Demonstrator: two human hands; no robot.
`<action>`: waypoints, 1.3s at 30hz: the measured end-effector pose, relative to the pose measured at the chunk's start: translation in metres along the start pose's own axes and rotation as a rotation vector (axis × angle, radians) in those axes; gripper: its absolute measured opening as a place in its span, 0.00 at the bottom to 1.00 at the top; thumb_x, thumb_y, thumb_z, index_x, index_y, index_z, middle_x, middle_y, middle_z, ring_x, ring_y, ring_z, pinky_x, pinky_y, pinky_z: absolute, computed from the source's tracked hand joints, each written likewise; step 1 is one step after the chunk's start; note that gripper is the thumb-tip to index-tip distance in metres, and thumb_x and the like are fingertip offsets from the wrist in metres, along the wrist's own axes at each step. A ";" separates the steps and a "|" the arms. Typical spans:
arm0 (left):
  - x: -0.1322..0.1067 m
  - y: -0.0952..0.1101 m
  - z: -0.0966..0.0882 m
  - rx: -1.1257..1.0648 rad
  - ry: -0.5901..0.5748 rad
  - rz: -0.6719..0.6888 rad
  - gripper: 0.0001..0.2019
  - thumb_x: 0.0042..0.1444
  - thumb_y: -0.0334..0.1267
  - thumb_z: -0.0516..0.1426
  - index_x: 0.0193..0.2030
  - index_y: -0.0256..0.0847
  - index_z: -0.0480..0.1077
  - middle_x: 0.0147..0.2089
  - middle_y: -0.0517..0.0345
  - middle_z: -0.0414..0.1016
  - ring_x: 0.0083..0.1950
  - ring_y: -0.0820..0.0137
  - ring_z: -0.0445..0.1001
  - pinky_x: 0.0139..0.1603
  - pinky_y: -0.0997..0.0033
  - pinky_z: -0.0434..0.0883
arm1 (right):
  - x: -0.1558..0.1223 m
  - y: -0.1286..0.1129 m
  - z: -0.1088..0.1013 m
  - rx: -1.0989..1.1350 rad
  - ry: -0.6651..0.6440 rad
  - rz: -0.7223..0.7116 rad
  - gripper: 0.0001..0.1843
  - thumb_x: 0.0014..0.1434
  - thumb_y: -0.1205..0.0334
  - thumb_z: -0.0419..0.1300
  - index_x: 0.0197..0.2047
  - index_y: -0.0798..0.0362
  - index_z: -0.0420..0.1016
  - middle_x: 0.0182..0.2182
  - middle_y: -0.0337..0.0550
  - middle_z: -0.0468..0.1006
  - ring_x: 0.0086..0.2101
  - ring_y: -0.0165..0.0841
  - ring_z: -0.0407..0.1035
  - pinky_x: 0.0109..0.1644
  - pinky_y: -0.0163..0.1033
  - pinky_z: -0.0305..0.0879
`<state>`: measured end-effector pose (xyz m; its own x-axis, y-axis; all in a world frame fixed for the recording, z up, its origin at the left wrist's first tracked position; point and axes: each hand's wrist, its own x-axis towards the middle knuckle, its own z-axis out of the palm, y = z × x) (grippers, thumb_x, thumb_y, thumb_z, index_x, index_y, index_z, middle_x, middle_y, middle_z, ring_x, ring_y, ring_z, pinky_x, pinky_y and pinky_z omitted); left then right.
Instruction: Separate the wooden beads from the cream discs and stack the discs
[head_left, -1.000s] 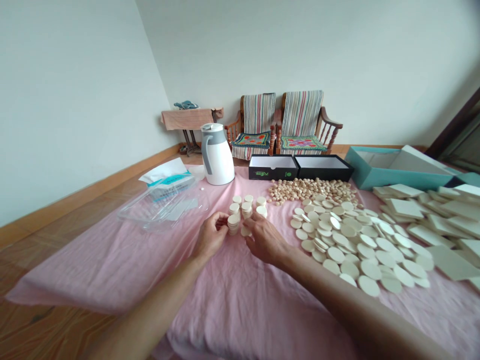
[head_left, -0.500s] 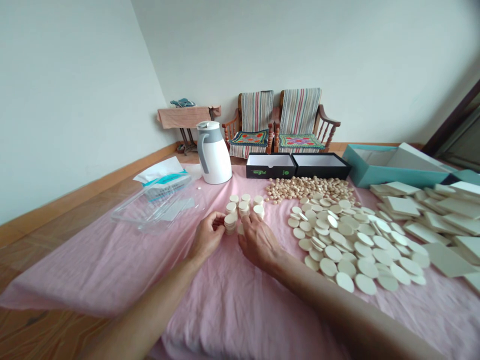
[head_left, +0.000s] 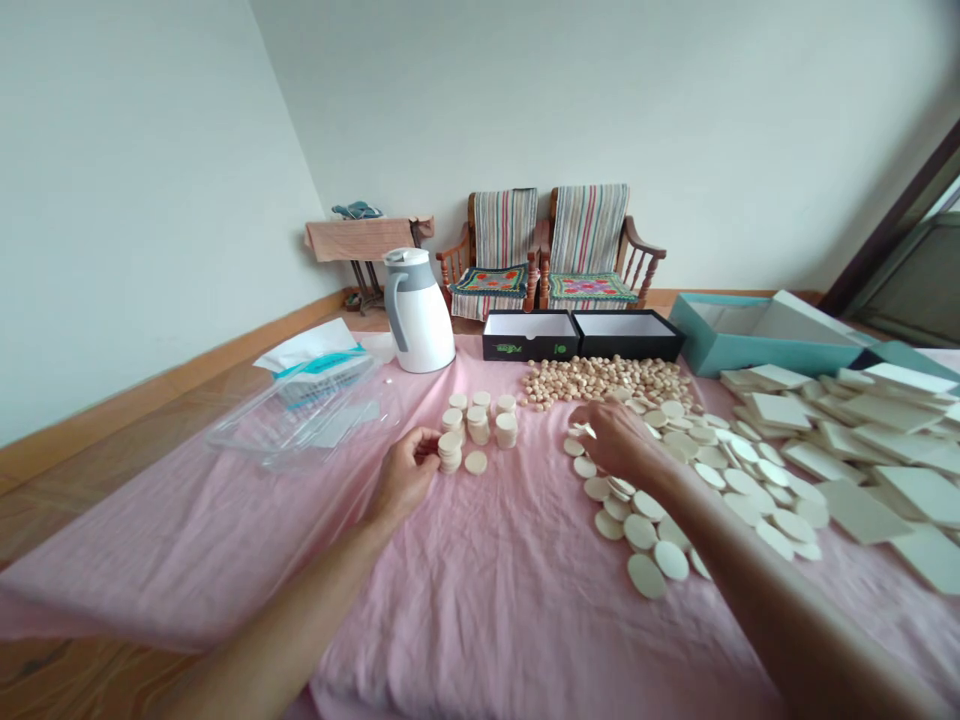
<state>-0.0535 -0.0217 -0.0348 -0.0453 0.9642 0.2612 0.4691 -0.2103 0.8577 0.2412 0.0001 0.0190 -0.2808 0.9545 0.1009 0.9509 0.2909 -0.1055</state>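
Note:
Several short stacks of pale round discs (head_left: pixel 478 424) stand in rows on the pink cloth. My left hand (head_left: pixel 405 472) has its fingers curled against the left side of the front-left stack (head_left: pixel 450 452), steadying it. A single disc (head_left: pixel 475 462) lies flat just right of that stack. Over to the right, my right hand (head_left: pixel 616 440) is at the left part of a loose pile of round discs (head_left: pixel 679 500). Its fingers point left and down, with a pale disc (head_left: pixel 589 430) at the fingertips. The palm hides part of the pile.
Small wooden beads (head_left: pixel 607 378) are heaped behind the pile, before two black boxes (head_left: pixel 531 347). Square boards (head_left: pixel 862 430) and a teal box (head_left: pixel 765 345) are at the right. A white jug (head_left: pixel 424 325), a clear plastic tray (head_left: pixel 292 430) and a tissue pack (head_left: pixel 319 368) stand left.
My right hand has moved from the stacks rightward to the loose pile. The single flat disc beside the front stack now shows fully. My left hand stays at the front-left stack.

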 end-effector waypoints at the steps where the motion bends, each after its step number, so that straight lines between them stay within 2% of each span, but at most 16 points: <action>1: 0.000 0.000 0.000 0.000 0.002 -0.001 0.12 0.43 0.30 0.50 0.36 0.37 0.69 0.34 0.59 0.74 0.37 0.69 0.73 0.40 0.72 0.69 | 0.000 0.006 0.003 -0.005 -0.014 -0.001 0.10 0.54 0.67 0.55 0.38 0.53 0.76 0.35 0.46 0.77 0.40 0.35 0.67 0.41 0.36 0.53; 5: 0.000 -0.002 0.001 -0.006 0.011 -0.007 0.12 0.43 0.30 0.51 0.35 0.37 0.69 0.33 0.59 0.74 0.36 0.69 0.73 0.40 0.72 0.69 | -0.004 0.008 0.014 -0.031 0.044 -0.027 0.10 0.57 0.64 0.53 0.30 0.53 0.75 0.33 0.45 0.75 0.39 0.35 0.65 0.41 0.38 0.51; 11: 0.001 -0.002 0.001 -0.001 0.006 -0.004 0.12 0.43 0.30 0.51 0.36 0.36 0.69 0.35 0.57 0.75 0.37 0.69 0.74 0.41 0.71 0.69 | -0.010 -0.024 0.015 -0.068 0.195 -0.146 0.13 0.60 0.67 0.49 0.27 0.55 0.71 0.31 0.47 0.72 0.37 0.35 0.63 0.42 0.39 0.51; 14: 0.001 -0.001 0.000 0.011 0.014 -0.001 0.12 0.43 0.30 0.51 0.36 0.37 0.69 0.35 0.57 0.75 0.37 0.69 0.74 0.41 0.70 0.69 | -0.015 -0.036 0.018 0.033 0.130 -0.209 0.11 0.59 0.65 0.50 0.30 0.54 0.72 0.31 0.46 0.72 0.35 0.33 0.64 0.41 0.37 0.53; 16: 0.000 0.000 -0.001 0.015 0.014 0.004 0.11 0.42 0.31 0.52 0.35 0.37 0.70 0.34 0.58 0.76 0.37 0.69 0.74 0.41 0.70 0.69 | -0.017 -0.037 0.020 0.118 0.050 -0.221 0.07 0.56 0.63 0.55 0.33 0.53 0.73 0.32 0.45 0.72 0.35 0.33 0.65 0.39 0.35 0.54; 19: 0.000 0.001 -0.001 0.006 0.006 0.006 0.12 0.42 0.31 0.52 0.35 0.37 0.70 0.34 0.57 0.76 0.36 0.69 0.74 0.40 0.70 0.69 | -0.017 -0.032 0.023 0.200 -0.017 -0.190 0.12 0.49 0.62 0.60 0.39 0.54 0.73 0.35 0.46 0.72 0.36 0.34 0.65 0.38 0.35 0.55; 21: 0.000 0.001 -0.001 -0.002 0.006 0.007 0.12 0.42 0.31 0.52 0.36 0.37 0.70 0.34 0.57 0.76 0.36 0.68 0.74 0.39 0.71 0.70 | -0.016 -0.028 0.025 0.239 -0.038 -0.181 0.13 0.49 0.63 0.60 0.40 0.54 0.72 0.35 0.46 0.72 0.36 0.34 0.66 0.38 0.34 0.56; 25: 0.000 -0.001 0.000 -0.006 0.015 0.016 0.13 0.42 0.29 0.51 0.36 0.37 0.71 0.34 0.57 0.76 0.36 0.69 0.74 0.39 0.71 0.69 | -0.017 -0.032 0.027 0.273 -0.035 -0.198 0.08 0.51 0.67 0.55 0.36 0.55 0.73 0.33 0.46 0.71 0.34 0.32 0.66 0.36 0.34 0.56; 29: 0.000 -0.001 0.000 0.003 0.013 0.011 0.13 0.42 0.29 0.51 0.36 0.37 0.70 0.35 0.57 0.76 0.37 0.69 0.74 0.41 0.71 0.69 | -0.021 -0.056 0.024 0.343 0.046 -0.254 0.09 0.51 0.69 0.55 0.37 0.56 0.71 0.34 0.46 0.69 0.33 0.31 0.65 0.36 0.34 0.58; 35: -0.004 0.004 0.000 0.013 0.025 0.003 0.12 0.44 0.28 0.50 0.36 0.37 0.70 0.35 0.58 0.76 0.36 0.70 0.74 0.39 0.72 0.70 | -0.013 -0.097 0.022 0.407 0.115 -0.363 0.10 0.52 0.72 0.53 0.39 0.56 0.69 0.38 0.48 0.69 0.39 0.33 0.65 0.42 0.36 0.61; 39: -0.005 0.007 0.000 0.032 0.036 0.000 0.11 0.45 0.28 0.50 0.36 0.37 0.70 0.35 0.57 0.76 0.35 0.70 0.75 0.37 0.72 0.70 | -0.005 -0.110 0.024 0.430 0.150 -0.397 0.17 0.51 0.74 0.53 0.45 0.56 0.68 0.43 0.50 0.69 0.44 0.35 0.65 0.47 0.38 0.61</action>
<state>-0.0495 -0.0283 -0.0299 -0.0767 0.9577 0.2773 0.4971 -0.2043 0.8433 0.1351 -0.0349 0.0061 -0.5518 0.7570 0.3498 0.6307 0.6533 -0.4189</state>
